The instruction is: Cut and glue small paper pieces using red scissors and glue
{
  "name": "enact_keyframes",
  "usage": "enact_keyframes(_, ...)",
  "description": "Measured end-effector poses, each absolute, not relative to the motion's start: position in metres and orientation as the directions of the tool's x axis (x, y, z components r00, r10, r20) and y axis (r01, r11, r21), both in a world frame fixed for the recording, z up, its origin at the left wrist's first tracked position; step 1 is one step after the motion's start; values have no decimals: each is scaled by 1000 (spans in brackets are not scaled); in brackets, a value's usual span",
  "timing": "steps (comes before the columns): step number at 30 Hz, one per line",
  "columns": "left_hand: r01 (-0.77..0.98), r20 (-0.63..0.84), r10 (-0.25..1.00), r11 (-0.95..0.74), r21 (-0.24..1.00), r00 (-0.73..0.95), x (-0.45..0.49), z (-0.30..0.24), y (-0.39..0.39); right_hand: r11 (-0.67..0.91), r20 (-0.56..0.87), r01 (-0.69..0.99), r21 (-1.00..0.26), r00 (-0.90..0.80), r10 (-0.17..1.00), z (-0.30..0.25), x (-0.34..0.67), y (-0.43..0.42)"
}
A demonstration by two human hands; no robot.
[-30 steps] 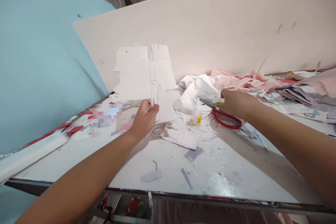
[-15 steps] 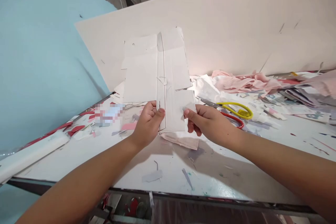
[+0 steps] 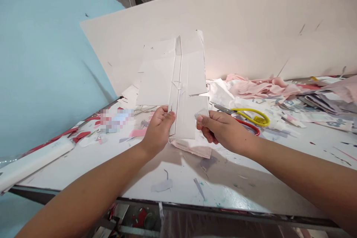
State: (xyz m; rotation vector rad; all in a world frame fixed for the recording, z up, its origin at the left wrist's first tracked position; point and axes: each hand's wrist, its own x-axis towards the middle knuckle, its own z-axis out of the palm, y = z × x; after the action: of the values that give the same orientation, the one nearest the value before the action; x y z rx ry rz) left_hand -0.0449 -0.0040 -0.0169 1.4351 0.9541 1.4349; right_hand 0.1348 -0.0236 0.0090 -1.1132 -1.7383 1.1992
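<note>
A white folded card piece (image 3: 178, 81) with a raised centre fold is held upright above the table. My left hand (image 3: 158, 130) pinches its lower left edge, thumb on top. My right hand (image 3: 220, 128) is closed at its lower right corner, and something small and pale sits between the fingertips and the card. Just behind my right hand lie scissors with yellow and red handles (image 3: 248, 119) on the table.
The white table (image 3: 228, 186) is littered with paper scraps, pink and white cloth (image 3: 256, 87) at the back right, and a white roll (image 3: 33, 160) at the left. A large pale board (image 3: 251, 29) leans behind. The table's front edge runs near my forearms.
My right hand left the scissors and came to the card's lower right corner. The card was lifted and tilted slightly right. The small glue bottle is out of sight.
</note>
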Motion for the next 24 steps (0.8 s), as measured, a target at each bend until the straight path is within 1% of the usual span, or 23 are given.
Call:
enact_keyframes(3,-68,350,937,-349,935,2,-44,-17,-5,182,119,135,-974,-379,918,5,132,-23)
enact_keyframes(6,-75,349,937,-346,935,23,-45,-16,-8,190,152,74,-979,-358,921,0,128,-25)
enact_keyframes(9,-115,321,942,-310,944,98,-48,-11,-11,255,203,120,-959,-336,920,-2,126,-26)
enact_keyframes(12,-207,301,925,-256,944,232,-52,-8,-10,314,245,175,-933,-329,912,-1,126,-26)
enact_keyframes(14,-264,262,912,-181,947,317,-54,-8,-7,328,254,183,-927,-336,907,0,127,-24)
enact_keyframes(16,-305,196,913,-85,949,357,-55,-9,-3,336,256,190,-923,-349,901,-1,127,-23)
enact_keyframes(18,-322,125,922,-1,947,367,-56,-10,0,335,250,201,-920,-357,900,-2,128,-22)
enact_keyframes(20,-324,94,921,36,945,378,-56,-11,2,325,234,213,-922,-364,902,-4,127,-21)
enact_keyframes(24,-246,-4,887,132,960,462,-56,-11,0,324,200,238,-916,-428,881,-7,126,-24)
